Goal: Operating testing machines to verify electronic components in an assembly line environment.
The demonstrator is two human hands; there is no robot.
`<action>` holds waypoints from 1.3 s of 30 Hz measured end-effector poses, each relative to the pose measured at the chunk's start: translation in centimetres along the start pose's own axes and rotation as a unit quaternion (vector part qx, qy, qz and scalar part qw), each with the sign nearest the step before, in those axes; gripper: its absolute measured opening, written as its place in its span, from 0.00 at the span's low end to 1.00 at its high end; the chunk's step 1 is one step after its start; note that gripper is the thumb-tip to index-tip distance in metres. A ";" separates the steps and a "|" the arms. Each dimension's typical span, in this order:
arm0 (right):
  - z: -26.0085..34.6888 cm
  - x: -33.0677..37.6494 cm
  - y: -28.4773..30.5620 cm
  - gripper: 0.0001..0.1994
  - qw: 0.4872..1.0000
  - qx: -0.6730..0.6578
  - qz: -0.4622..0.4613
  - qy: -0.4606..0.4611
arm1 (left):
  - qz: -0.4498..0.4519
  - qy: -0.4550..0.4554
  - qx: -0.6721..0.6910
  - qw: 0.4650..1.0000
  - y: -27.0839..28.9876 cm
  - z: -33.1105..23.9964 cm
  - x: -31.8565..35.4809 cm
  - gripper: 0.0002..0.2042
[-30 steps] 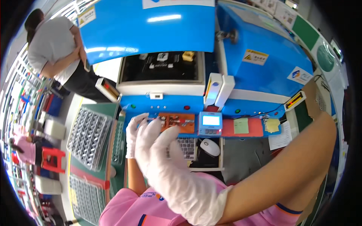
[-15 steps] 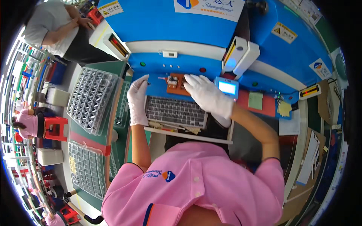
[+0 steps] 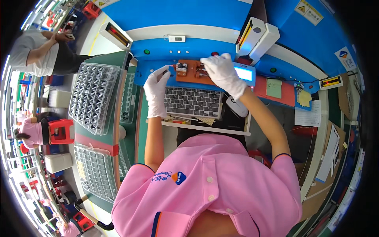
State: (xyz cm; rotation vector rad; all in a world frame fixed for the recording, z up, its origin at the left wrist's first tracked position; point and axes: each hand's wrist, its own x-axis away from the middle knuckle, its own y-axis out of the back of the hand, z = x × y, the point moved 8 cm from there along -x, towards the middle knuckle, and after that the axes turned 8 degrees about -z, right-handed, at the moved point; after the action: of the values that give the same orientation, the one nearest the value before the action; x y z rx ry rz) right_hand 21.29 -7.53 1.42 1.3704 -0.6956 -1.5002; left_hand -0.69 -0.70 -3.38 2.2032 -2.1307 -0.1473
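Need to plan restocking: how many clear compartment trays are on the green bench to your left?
2 clearly. One clear tray lies at the far end beside the left hand; another tray lies nearer the body. More trays may sit partly hidden beneath them.

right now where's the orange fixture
In the head view the orange fixture sits top centre on the blue machine ledge, just above the keyboard, between the left hand and the right hand, which rests on its right end.

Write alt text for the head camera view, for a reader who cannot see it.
A person in a pink shirt rests the gloved right hand on an orange fixture at a blue machine, the gloved left hand beside it above a keyboard. Clear compartment trays lie to the left.
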 end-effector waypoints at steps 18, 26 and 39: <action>-2.7 1.7 3.7 0.15 0.939 -0.247 -0.241 -0.011 | -0.105 -0.383 -0.249 0.883 -5.6 -1.4 1.1 0.13; -3.8 5.2 2.7 0.17 0.934 -0.271 -0.219 -0.077 | -0.128 -0.394 -0.232 0.880 -5.5 -2.6 1.2 0.13; -4.6 5.1 2.0 0.13 0.931 -0.293 -0.189 -0.106 | -0.102 -0.368 -0.312 0.870 -6.9 -1.2 2.5 0.21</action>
State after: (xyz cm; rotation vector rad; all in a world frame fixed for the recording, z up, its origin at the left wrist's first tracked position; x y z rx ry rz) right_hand 26.69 -12.08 0.13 0.9131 -0.0717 -1.9786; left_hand 6.39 -3.00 -3.10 2.0994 -1.6669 -1.6556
